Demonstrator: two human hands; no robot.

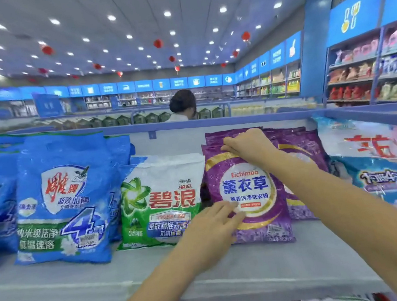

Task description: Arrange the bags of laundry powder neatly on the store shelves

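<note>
Front purple bag [247, 189] stood upright on the shelf [155, 271], between the green-and-white bag [160, 197] and further purple bags [304, 150]. Right hand [248, 145] pinched its top edge, apparently to keep it erect. Left hand [212, 224], fingers extended, pressed its lower face, probably to square it.

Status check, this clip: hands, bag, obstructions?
Right hand pinches top of purple bag; left hand flat on its front. Bag standing beside green bag. Nothing blocking.
</note>
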